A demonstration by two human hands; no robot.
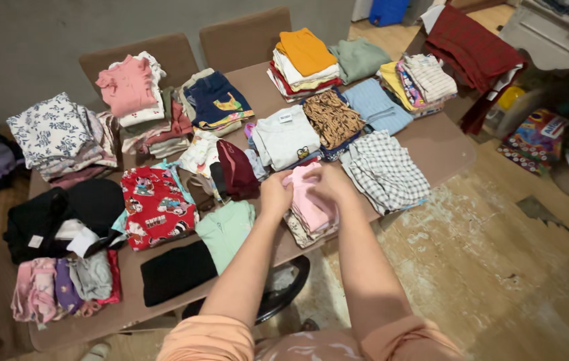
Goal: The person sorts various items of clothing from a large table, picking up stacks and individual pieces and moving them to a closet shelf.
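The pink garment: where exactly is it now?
In the head view, the pink garment sits mid-table between the left hand and right hand, beside the checked cloth.

A brown table (pixel 445 150) carries folded clothes: a checked shirt (pixel 385 170) at three o'clock, a red printed top (pixel 156 206) at nine, a black garment (pixel 177 271) at seven.

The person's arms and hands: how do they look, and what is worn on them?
Both arms are bare from the upper arm down. Short peach-orange sleeves cover the upper arms. The left hand and the right hand wear no gloves; no rings or watch can be seen.
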